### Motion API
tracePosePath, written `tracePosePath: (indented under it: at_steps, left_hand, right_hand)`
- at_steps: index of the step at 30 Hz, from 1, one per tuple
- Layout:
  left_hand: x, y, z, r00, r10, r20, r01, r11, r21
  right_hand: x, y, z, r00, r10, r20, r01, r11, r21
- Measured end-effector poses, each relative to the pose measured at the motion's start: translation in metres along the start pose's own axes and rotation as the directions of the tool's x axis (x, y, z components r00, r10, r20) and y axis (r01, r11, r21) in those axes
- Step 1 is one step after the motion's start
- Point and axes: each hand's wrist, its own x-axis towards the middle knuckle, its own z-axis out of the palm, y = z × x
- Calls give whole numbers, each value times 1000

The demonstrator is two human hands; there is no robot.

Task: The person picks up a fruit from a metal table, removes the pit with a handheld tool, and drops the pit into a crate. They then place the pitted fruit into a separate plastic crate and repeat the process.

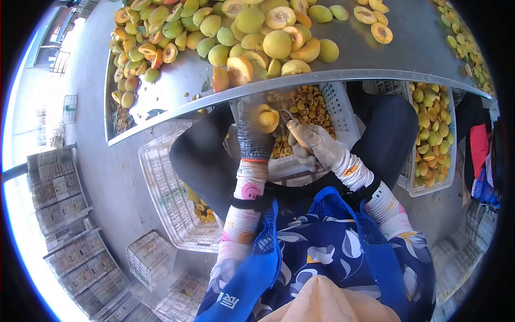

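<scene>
My left hand (254, 131), in a dark knitted glove, holds a halved yellow fruit (267, 119) just below the metal table's front rim; its fingers are partly blurred. In a pale, stained glove, my right hand (316, 146) is closed around the wooden handle of a pitting tool (298, 133). The tool's curved metal end points at the fruit, close to its right side. Beneath both hands, a white crate (341, 115) holds many small brown and orange pieces.
Halved and whole-looking fruits (249, 21) are heaped on the metal table (343, 59). A crate (453, 139) of yellow-green fruit halves stands at right, and another white crate (161, 177) at left. Stacked crates (59, 188) are farther left. Part of a person (477, 145) shows at far right.
</scene>
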Motion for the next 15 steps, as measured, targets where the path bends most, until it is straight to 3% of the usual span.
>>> tracePosePath:
  at_steps: [1, 3, 4, 5, 7, 9, 10, 11, 12, 15]
  left_hand:
    - [-5, 12, -12, 1000, -10, -20, 11, 999, 52]
    - [-14, 57, -34, 997, 13, -79, -4, 994, 110]
    - [-20, 86, -47, 992, 46, -118, -32, 992, 119]
    - [-28, 106, -63, 906, 422, -30, -358, 802, 479]
    - [-38, 138, -109, 788, 579, -211, -338, 693, 637]
    - [-55, 165, -177, 749, 655, -95, -290, 454, 842]
    - [-66, 168, -230, 874, 475, -99, -220, 571, 791]
    - [-87, 172, -250, 956, 290, -36, -74, 361, 930]
    - [-107, 176, -269, 995, 92, 29, -36, 80, 996]
    - [-113, 202, -262, 991, -130, -39, -11, -361, 932]
  right_hand:
    - [9, 7, -6, 972, -185, -148, 162, 975, -152]
    - [31, 31, -23, 757, -562, -335, 381, 795, -473]
    - [25, 19, -21, 783, -458, -422, 361, 886, -292]
    - [19, 8, -20, 811, -333, -481, 329, 940, -94]
    - [19, 7, -20, 848, -270, -456, 238, 963, -128]
    - [10, 10, -11, 877, -225, -424, 126, 960, -249]
    - [14, 18, -14, 887, -213, -411, 102, 956, -275]
    - [13, 20, -13, 893, -225, -390, 112, 950, -292]
    - [11, 18, -13, 894, -222, -389, 117, 954, -277]
    - [15, 14, -12, 896, -220, -386, 112, 953, -282]
